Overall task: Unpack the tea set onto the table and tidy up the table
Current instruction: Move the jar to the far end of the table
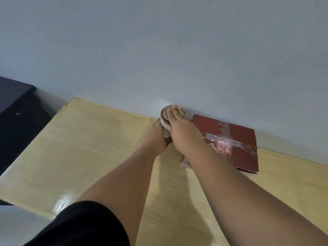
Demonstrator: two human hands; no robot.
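Note:
A white tea canister (165,123) with a gold-coloured lid stands at the far edge of the light wooden table (92,148), close to the wall. My left hand (158,137) wraps its left side from below. My right hand (181,128) lies over its top and right side, fingers across the lid. Both arms reach far forward. Right of the canister lies a flat dark red box (236,148), taped crosswise with clear tape and printed with pale characters; my right forearm covers its near left corner.
A pale blue-grey wall (177,50) runs right behind the table's far edge. A dark piece of furniture (16,107) stands beyond the table's left end. A black sleeve (85,226) shows at the bottom left, with pale floor (17,228) under it.

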